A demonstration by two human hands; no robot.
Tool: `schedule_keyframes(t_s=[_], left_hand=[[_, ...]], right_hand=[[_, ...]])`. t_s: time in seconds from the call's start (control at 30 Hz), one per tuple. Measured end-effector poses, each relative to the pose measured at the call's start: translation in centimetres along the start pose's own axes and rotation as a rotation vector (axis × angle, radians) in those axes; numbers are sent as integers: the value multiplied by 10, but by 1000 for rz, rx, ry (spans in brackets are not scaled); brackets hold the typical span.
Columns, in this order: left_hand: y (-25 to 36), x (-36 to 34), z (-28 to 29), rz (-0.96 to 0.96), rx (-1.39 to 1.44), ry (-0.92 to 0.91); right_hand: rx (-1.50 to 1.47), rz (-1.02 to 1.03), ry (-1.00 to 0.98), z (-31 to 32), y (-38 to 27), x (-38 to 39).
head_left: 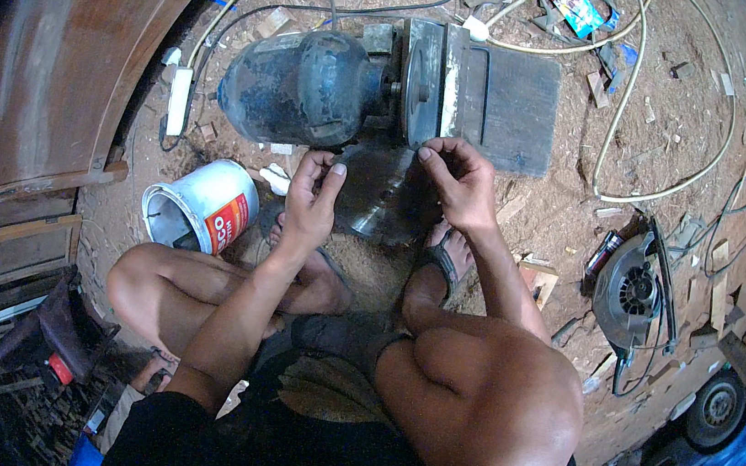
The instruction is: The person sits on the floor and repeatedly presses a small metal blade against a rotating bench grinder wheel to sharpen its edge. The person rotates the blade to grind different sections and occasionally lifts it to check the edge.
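**Holding a saw blade at the grinder**

Squatting on the sawdust floor (578, 210), a person holds a round, toothed saw blade (376, 192) between both hands, right in front of a bench grinder. The blade is a flat disc with no long axis; its broad shiny face is turned up toward the camera, and its upper edge sits against the grinder's wheel housing (427, 83).

The left hand (311, 194) grips the blade's left rim, its fingers (336, 172) pinched on the edge with the thumb on top. The right hand (457, 183) takes the upper right rim, its fingers (428, 155) curled together and pinching the edge just below the housing.

Just beyond the fingers of the left hand lies the grinder's dark blue motor (302, 87), its shaft running rightward to the wheel. Beyond the right fingers, a dark flat plate (512, 106) lies beside the housing. Left of the left hand, a white bucket (201, 209) lies on its side, mouth facing lower left. Well to the right of the right hand rests a circular saw (628, 294), and pale cables (628, 96) loop over the floor.
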State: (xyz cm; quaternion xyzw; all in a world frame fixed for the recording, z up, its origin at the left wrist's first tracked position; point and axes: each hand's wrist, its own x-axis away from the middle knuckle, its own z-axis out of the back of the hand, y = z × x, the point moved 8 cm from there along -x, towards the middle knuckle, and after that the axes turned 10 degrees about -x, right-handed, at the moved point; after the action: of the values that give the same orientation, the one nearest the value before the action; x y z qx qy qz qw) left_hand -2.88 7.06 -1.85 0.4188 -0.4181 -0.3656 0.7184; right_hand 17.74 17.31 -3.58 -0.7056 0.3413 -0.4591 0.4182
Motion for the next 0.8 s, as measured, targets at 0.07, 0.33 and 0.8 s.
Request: schedule_keyframes(t_s=[0.07,0.33,0.8], left_hand=[[3,0,0,6,12,3],[-4,-2,3,26,-20,10],[-11,-9,-2,41,32,7]], right_hand=[[37,-1,5,1,-1,0],[48,13,36,3,6,-5],[94,42,64,3,4,-7]])
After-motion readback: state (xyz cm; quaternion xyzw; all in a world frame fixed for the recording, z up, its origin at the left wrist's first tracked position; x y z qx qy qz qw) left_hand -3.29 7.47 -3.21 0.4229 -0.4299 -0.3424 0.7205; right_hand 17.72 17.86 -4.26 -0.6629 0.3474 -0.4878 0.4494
